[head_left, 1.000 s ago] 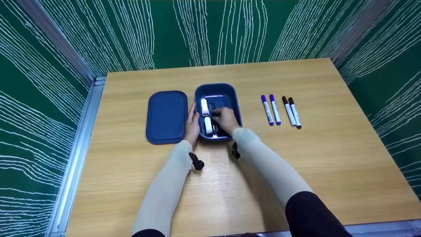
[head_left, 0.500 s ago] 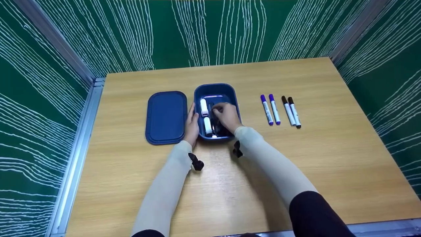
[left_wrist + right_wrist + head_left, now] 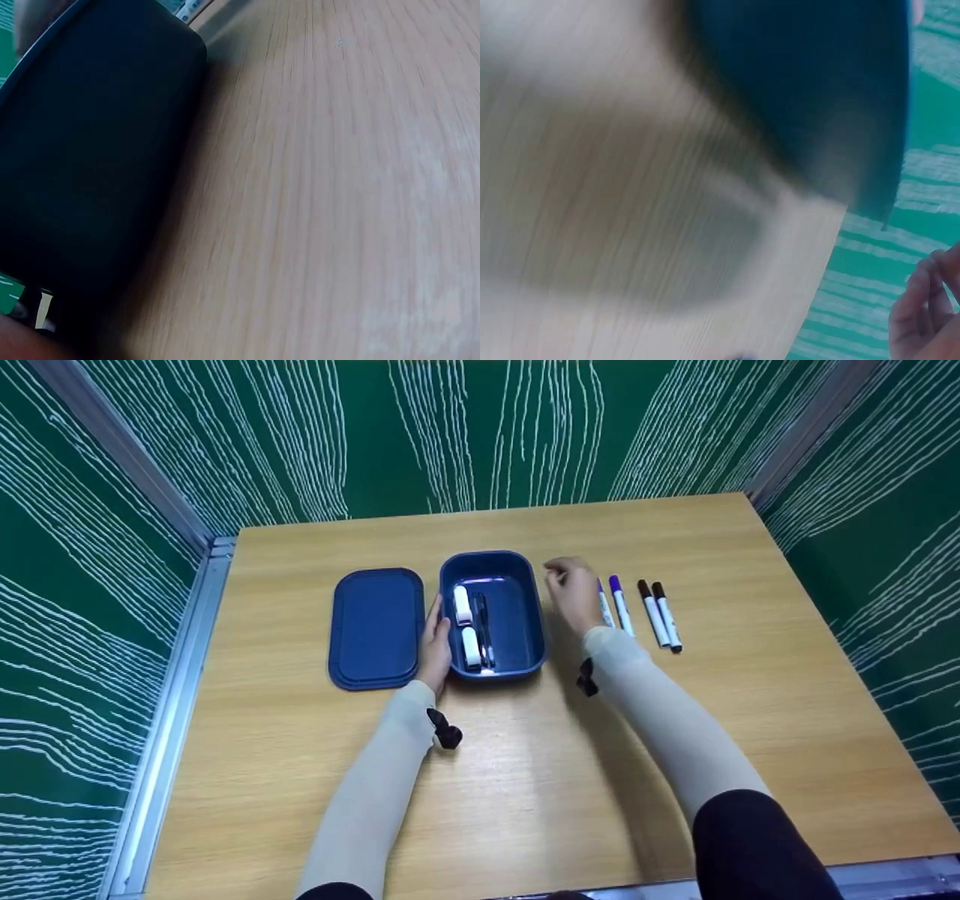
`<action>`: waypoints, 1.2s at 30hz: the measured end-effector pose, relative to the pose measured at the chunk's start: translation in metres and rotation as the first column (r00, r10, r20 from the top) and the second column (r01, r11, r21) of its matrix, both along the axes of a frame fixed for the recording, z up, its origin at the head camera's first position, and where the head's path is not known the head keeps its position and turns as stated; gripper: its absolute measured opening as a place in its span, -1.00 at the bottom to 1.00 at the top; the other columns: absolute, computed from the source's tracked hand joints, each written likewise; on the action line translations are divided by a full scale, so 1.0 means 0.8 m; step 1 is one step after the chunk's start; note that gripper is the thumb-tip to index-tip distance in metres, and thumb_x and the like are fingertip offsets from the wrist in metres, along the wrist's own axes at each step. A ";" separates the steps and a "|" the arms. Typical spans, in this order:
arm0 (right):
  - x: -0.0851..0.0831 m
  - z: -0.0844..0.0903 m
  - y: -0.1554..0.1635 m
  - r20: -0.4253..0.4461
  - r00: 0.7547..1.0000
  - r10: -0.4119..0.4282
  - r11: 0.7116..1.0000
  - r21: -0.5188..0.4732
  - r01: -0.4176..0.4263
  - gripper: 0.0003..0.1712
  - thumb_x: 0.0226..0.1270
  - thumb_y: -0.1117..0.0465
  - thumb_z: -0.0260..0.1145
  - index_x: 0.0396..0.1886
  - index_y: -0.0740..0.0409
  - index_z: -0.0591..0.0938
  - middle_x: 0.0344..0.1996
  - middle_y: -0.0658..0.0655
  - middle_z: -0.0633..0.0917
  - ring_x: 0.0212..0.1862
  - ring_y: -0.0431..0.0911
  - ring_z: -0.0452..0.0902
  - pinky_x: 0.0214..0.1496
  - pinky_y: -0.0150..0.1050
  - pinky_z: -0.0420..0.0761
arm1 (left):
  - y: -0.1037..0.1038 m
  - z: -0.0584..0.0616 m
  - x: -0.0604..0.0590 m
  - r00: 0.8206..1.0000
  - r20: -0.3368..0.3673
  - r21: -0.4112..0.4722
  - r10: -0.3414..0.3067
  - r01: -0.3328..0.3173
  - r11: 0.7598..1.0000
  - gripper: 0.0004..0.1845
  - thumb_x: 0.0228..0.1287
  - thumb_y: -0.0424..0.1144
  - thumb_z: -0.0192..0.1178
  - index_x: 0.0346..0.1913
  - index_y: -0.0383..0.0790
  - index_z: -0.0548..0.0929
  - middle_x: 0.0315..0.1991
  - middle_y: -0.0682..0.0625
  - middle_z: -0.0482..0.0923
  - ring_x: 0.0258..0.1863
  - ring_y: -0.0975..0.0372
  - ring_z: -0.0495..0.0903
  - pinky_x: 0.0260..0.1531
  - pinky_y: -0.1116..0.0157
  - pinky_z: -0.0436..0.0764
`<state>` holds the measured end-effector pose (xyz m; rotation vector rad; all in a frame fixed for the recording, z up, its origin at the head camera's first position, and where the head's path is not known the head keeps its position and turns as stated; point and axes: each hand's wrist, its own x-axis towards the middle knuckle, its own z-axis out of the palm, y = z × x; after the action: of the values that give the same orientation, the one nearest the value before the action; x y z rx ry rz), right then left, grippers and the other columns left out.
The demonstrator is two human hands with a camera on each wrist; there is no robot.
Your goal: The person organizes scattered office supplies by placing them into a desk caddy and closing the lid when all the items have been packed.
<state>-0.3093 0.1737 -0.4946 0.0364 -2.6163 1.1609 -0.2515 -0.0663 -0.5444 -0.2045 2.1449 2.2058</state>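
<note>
A navy blue box sits uncovered mid-table. Along its left side lie two white oblong items, a far one and a near one, their kind unclear. Slim black pens lie beside them. My left hand rests its extended fingers along the box's left wall. To the right of the box, my right hand hovers over the table with loosely bent fingers, holding nothing visible. It partly covers the nearer of two purple-capped markers. In the right wrist view the hand's fingertips come close together.
A flat navy lid lies left of the box. Two dark-capped markers lie farther right on the wooden table. Green walls with white streaks enclose the back and sides.
My right hand has come up out of the box and moved right, toward the purple-capped markers. The black pens now show fully inside. My left hand stays at the box's wall.
</note>
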 end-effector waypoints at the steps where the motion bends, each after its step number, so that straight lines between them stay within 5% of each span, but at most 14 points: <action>1: 0.000 -0.002 0.010 -0.005 1.000 -0.013 1.000 0.023 0.013 -0.71 0.36 0.31 0.15 -0.04 0.28 0.71 -0.14 0.22 0.68 -0.16 0.00 0.62 -0.07 -0.17 0.60 | 0.000 0.000 0.000 1.000 -0.001 0.005 0.000 0.000 1.000 -0.45 0.60 -0.20 -0.21 0.56 0.15 0.10 0.58 0.10 0.00 0.56 0.17 -0.08 0.53 0.14 -0.05; 12: 0.017 -0.031 0.084 0.100 0.988 -0.117 0.975 0.202 0.095 -0.63 0.40 0.26 0.17 0.13 0.30 0.61 -0.07 0.31 0.62 -0.10 0.15 0.60 -0.03 0.00 0.62 | 0.000 -0.001 0.002 1.000 -0.004 0.003 0.008 -0.008 1.000 -0.45 0.60 -0.23 -0.23 0.57 0.06 0.09 0.58 0.08 0.00 0.57 0.15 -0.09 0.53 0.13 -0.05; 19: 0.026 -0.049 0.093 0.195 0.972 -0.133 0.974 0.206 0.092 -0.57 0.35 0.29 0.18 0.16 0.39 0.58 -0.01 0.39 0.57 -0.01 0.22 0.55 0.10 0.04 0.58 | -0.001 0.001 0.003 1.000 -0.002 -0.016 0.016 -0.016 1.000 -0.45 0.60 -0.20 -0.21 0.56 0.09 0.10 0.57 0.08 0.01 0.56 0.15 -0.07 0.52 0.13 -0.03; 36: 0.030 -0.052 0.096 0.174 0.975 -0.141 0.930 0.360 0.070 -0.67 0.20 0.47 0.24 -0.02 0.35 0.69 -0.08 0.39 0.58 -0.01 0.26 0.55 0.06 0.09 0.60 | 0.002 0.006 0.004 1.000 -0.004 0.009 0.010 -0.010 1.000 -0.45 0.60 -0.22 -0.21 0.56 0.10 0.11 0.58 0.07 0.00 0.56 0.14 -0.08 0.52 0.13 -0.03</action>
<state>-0.2854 0.2504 -0.5365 -0.1547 -2.9290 0.6766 -0.2487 -0.0649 -0.5393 -0.2105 2.1411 2.2225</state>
